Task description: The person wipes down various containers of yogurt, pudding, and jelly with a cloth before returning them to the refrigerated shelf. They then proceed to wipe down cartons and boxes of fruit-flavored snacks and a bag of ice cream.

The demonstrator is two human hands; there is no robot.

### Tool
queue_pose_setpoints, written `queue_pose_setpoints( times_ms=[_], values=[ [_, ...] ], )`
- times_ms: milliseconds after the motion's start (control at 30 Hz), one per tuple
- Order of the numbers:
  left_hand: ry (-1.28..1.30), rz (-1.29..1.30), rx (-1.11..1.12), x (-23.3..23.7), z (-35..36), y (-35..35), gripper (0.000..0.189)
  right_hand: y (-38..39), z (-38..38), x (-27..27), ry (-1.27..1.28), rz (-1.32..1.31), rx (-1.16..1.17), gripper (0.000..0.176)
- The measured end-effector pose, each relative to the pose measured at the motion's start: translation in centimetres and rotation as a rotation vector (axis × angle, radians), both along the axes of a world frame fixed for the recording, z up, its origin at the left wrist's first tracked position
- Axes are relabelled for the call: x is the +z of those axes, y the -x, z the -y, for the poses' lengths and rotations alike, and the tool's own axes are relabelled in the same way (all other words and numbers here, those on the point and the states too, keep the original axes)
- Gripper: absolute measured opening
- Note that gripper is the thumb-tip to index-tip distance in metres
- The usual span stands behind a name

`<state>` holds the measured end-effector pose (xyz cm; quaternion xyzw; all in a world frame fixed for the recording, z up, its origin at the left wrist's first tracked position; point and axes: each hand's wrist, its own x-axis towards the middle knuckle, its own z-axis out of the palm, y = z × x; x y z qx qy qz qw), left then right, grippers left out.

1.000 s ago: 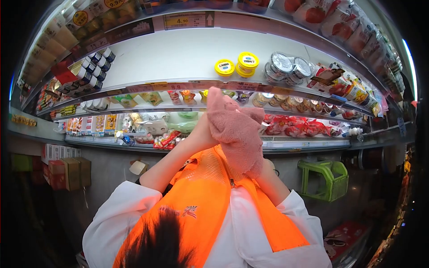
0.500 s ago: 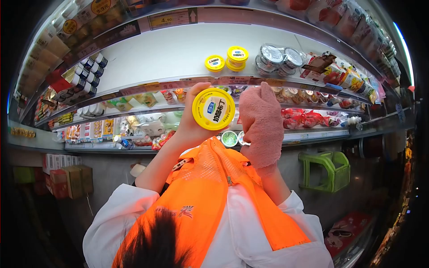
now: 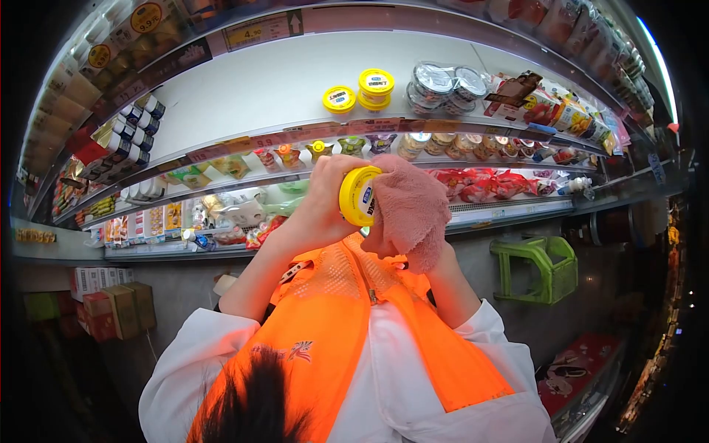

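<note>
My left hand (image 3: 319, 201) is wrapped round a yellow-lidded tub (image 3: 354, 196), held tilted in front of my chest. The lid bears a blue logo and dark lettering, partly covered. Against its right side lies a pink cloth (image 3: 417, 203), gripped by my right hand (image 3: 379, 241). Most of that hand is hidden beneath the cloth. On the white shelf ahead, a single yellow tub (image 3: 340, 100) sits beside a stack of yellow tubs (image 3: 375, 90).
Right of the yellow tubs are stacked clear-wrapped tubs (image 3: 433, 80) and cartons (image 3: 539, 111). Dark-and-white packs (image 3: 133, 129) stand at the shelf's left. Lower shelves hold bagged and cupped goods. A green plastic stool (image 3: 535, 269) is on the floor at right, boxes (image 3: 122, 306) at left.
The cloth has come leftward onto the tub, covering part of its lid. My left hand has turned the tub from facing me to a sideways tilt. The view has shifted slightly.
</note>
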<state>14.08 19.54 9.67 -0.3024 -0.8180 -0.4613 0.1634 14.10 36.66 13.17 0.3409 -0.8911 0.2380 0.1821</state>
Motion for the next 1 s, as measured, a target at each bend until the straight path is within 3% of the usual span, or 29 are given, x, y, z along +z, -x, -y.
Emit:
queue_pose_setpoints(
  times_ms=[67,100,133,200,267,333,400,467,533,600,667,700,767,867,933,1000],
  values=[
    [0.031,-0.013,0.014,0.0,0.0,0.1,0.069,0.2,1.6,-1.3,0.184,0.139,-0.100,0.053],
    [0.047,-0.018,0.020,0.0,-0.1,0.1,0.069,0.2,1.6,-1.1,0.161,0.224,-0.092,0.053],
    [0.035,-0.009,0.016,-0.1,-0.2,0.0,0.069,0.2,1.8,-0.8,0.136,0.308,-0.087,0.053],
    [0.010,0.007,0.011,-0.3,-0.3,-0.3,0.069,0.1,0.7,2.3,-0.147,0.496,0.042,0.054],
    [-0.041,0.023,0.030,-0.1,-0.6,-0.6,0.069,-0.1,-0.3,1.0,0.084,0.374,0.131,0.057],
    [-0.055,0.037,0.086,-0.2,-0.7,-0.7,0.071,-0.2,-0.3,1.0,0.146,0.288,0.134,0.060],
    [-0.028,0.050,0.181,-0.5,-0.6,-0.6,0.075,0.1,1.0,2.3,0.042,0.242,0.051,0.064],
    [0.059,-0.006,0.190,-0.3,-0.4,0.1,0.074,1.7,3.1,-3.6,0.308,0.086,-0.098,0.065],
    [0.091,-0.029,0.177,-0.2,-0.4,0.1,0.071,1.9,3.2,-5.2,0.380,0.087,-0.096,0.064],
    [0.069,-0.026,0.139,-0.1,-1.0,-0.3,0.067,1.2,1.0,-2.9,0.260,0.239,0.057,0.063],
    [0.011,0.053,0.142,-0.1,-1.3,-0.6,0.065,1.2,-0.1,-0.7,0.145,0.182,0.052,0.055],
    [-0.018,0.091,0.145,0.0,-1.4,-0.7,0.064,1.7,-0.3,-0.8,0.159,0.285,0.030,0.052],
    [-0.414,0.427,0.038,0.6,-1.3,-0.7,0.065,3.1,-0.3,-1.9,0.260,0.620,-0.045,0.045],
    [-1.010,0.833,-0.185,0.3,0.2,-0.1,0.063,2.8,-0.3,-0.5,-0.161,0.397,-0.049,0.029],
    [-1.287,0.975,-0.351,0.3,1.2,0.2,0.061,2.7,-0.7,2.4,-0.191,0.408,0.061,0.020],
    [-1.356,1.040,-0.320,0.2,1.4,0.2,0.059,3.4,-0.8,-0.5,0.500,0.548,0.111,0.010]
  ],
)
